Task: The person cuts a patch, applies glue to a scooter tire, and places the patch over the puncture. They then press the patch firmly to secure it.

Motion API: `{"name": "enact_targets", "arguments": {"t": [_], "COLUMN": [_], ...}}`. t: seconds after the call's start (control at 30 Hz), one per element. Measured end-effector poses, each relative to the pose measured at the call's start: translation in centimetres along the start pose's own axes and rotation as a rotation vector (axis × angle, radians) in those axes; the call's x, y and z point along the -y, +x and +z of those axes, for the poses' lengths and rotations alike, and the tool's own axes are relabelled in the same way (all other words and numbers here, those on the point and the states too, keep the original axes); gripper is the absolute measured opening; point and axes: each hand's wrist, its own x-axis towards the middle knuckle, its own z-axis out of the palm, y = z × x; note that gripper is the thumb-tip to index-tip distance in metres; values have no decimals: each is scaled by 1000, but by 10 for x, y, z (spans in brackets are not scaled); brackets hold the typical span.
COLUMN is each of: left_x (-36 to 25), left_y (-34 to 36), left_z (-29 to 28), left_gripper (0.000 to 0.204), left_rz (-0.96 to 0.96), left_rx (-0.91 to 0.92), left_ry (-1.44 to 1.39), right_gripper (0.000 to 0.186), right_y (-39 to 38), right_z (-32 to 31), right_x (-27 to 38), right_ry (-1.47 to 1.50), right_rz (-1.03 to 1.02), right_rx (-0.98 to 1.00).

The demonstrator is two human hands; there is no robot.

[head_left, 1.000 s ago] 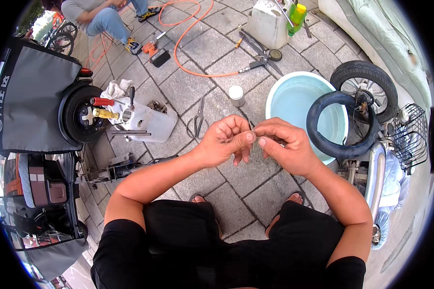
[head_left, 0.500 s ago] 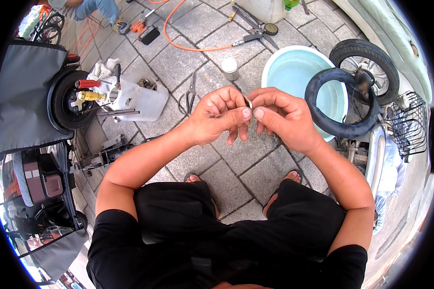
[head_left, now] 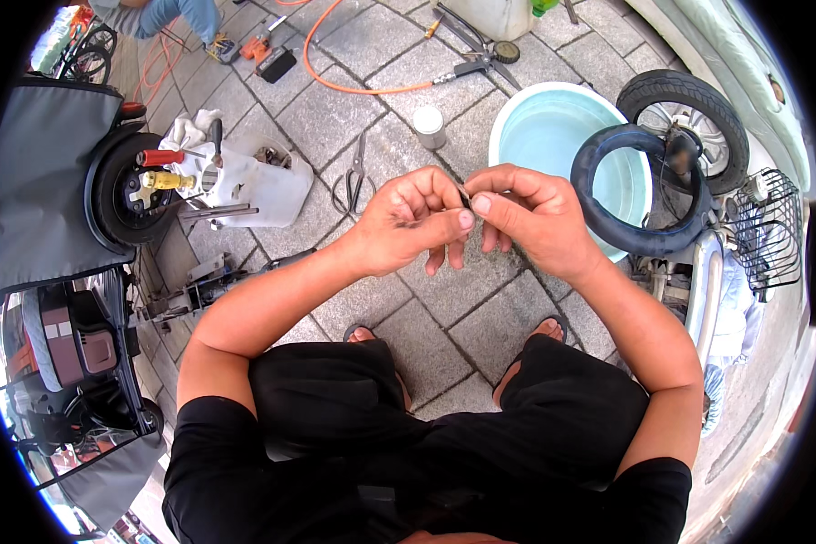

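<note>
My left hand (head_left: 414, 220) and my right hand (head_left: 537, 220) meet above the paving in front of me. Thumbs and forefingers of both pinch one small dark piece (head_left: 465, 196), mostly hidden by the fingertips; its kind I cannot make out. Just beyond my left hand lie dark scissors (head_left: 357, 172) with the blades pointing away. A small can with a white lid (head_left: 429, 127) stands past the fingers. Right of my right hand, a black inner tube (head_left: 598, 216) leans over the edge of a pale blue basin (head_left: 500, 136) with water in it.
At the left stands a cut-open white container (head_left: 267, 195) with screwdrivers and rags. An orange air hose (head_left: 363, 89) runs to an inflator with a gauge (head_left: 506, 52). A tyred wheel (head_left: 733, 122) and a black wire basket (head_left: 771, 227) are at the right. Another person's leg (head_left: 190, 16) shows far left.
The fingertips have shifted slightly, and less of the small piece shows between them. Both hands keep their pinch; the surroundings look the same apart from a slight camera shift.
</note>
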Motion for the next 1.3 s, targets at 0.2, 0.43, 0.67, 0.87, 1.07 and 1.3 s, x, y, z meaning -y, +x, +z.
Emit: {"name": "enact_targets", "arguments": {"t": [0.2,0.43,0.67,0.87,1.07,1.3], "left_x": [1,3,5,6,3,5], "left_y": [2,0,-1,-1,-1,0], "left_z": [-2,-3,-3,-3,-4,-3], "left_gripper": [35,33,34,34,34,33], "left_rz": [-81,-69,-55,-54,-77,-82], "left_rx": [11,0,-11,-27,-54,-56], "left_ry": [-281,-226,-212,-173,-228,-269], "right_gripper": [21,21,21,23,30,32], "right_y": [-3,-2,-1,-1,0,0], "right_z": [4,5,5,4,1,1], "right_x": [-4,-4,-6,-5,-5,-6], "right_ry": [-43,-28,-36,-22,-83,-210], "right_rz": [-141,-150,-137,-116,-186,-201], "right_rx": [-8,0,-3,6,61,73]}}
